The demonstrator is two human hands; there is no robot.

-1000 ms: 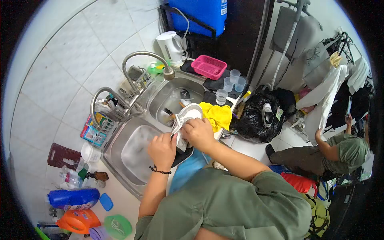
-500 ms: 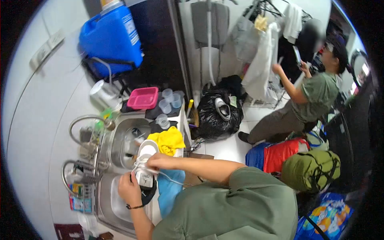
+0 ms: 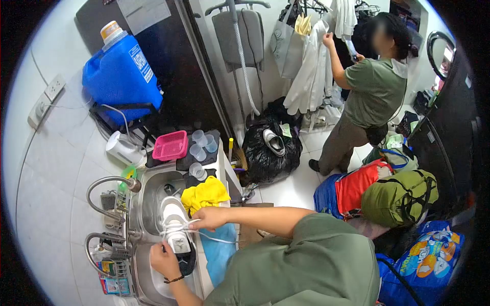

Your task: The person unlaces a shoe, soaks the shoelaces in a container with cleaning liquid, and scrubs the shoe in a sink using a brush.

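Observation:
A white shoe [image 3: 176, 229] with loose white laces lies across the divider of the double sink, a dark cloth under its near end. Closed on a lace at the shoe's right side is my right hand [image 3: 208, 218]; one lace end trails right over a blue cloth [image 3: 218, 255]. At the shoe's lower left my left hand [image 3: 164, 258], wearing a dark beaded bracelet, has its fingers pinched on another part of the lace. A yellow cloth [image 3: 205, 196] lies just beyond the shoe.
Two curved faucets stand left of the sink [image 3: 148, 176]. Beyond are a pink basket [image 3: 170, 146], clear cups [image 3: 198, 151] and a white kettle [image 3: 124, 148]. A black bag [image 3: 270, 158] bears another shoe. At right, a person [image 3: 375, 94] stands near hanging clothes and several bags [image 3: 400, 199].
The view has swung right, bringing the other person fully in. My hands have drawn apart, with the laces now stretched between them and more of the shoe showing.

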